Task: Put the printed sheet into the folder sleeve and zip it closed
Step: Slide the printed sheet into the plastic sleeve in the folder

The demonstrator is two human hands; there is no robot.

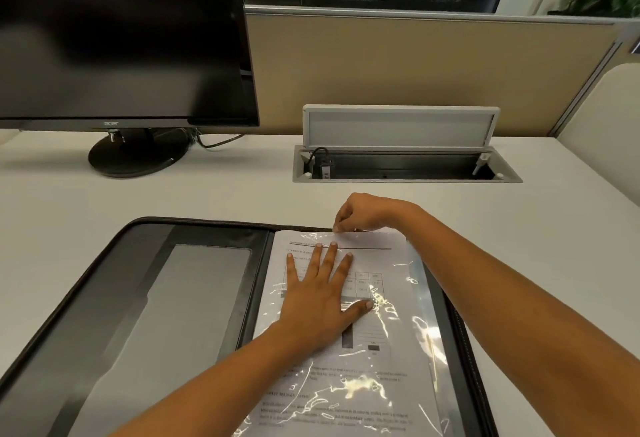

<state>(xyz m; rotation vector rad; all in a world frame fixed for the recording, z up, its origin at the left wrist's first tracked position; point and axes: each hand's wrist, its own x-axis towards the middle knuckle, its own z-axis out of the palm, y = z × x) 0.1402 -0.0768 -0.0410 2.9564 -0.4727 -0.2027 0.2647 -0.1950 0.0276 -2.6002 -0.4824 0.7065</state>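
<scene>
A black zip folder (104, 284) lies open flat on the desk. Its right half carries a shiny clear plastic sleeve (415, 339) with the printed sheet (360, 398) of text and tables lying inside or under it; the glare hides which. My left hand (318, 298) rests flat on the sleeve, fingers spread. My right hand (363, 211) is at the sleeve's top edge, fingertips pinched on that edge. The folder's left half shows a grey inner pocket (194, 298).
A black monitor (121, 38) on a round stand (135, 159) stands at the back left. An open cable box (405, 166) with a raised lid is set in the desk behind the folder. A beige partition (415, 73) closes the back.
</scene>
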